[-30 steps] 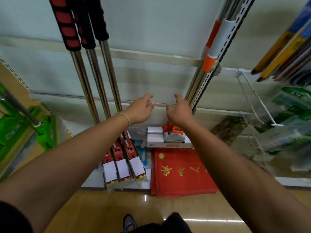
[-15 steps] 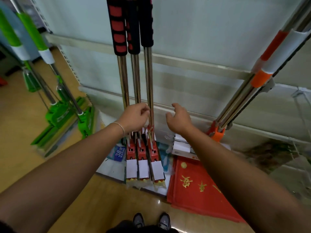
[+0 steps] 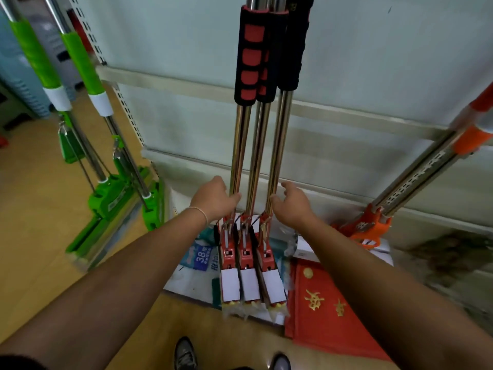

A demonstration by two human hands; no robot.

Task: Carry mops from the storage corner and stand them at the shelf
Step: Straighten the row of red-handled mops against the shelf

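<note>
Three red mops (image 3: pixel 249 259) stand side by side on the shelf base, their metal poles (image 3: pixel 260 145) leaning on the pale back panel (image 3: pixel 373 62) and topped with black and red foam grips (image 3: pixel 250 57). My left hand (image 3: pixel 213 198) is just left of the leftmost pole, low down, its loosely curled fingertips touching it. My right hand (image 3: pixel 292 205) hovers at the rightmost pole with relaxed, spread fingers, the thumb close to the pole. Neither hand is wrapped round a pole.
Two green mops (image 3: pixel 112 206) lean at the shelf's left end on the wooden floor (image 3: pixel 40 236). An orange mop (image 3: pixel 373 225) leans at the right. A red mat (image 3: pixel 333 303) with gold characters and packaged goods (image 3: pixel 200 259) lie on the base. My shoes (image 3: pixel 185 353) are below.
The view has swung left, bringing the three red mops to the centre. Both hands have dropped lower and now flank the poles, the left fingertips reaching the leftmost one.
</note>
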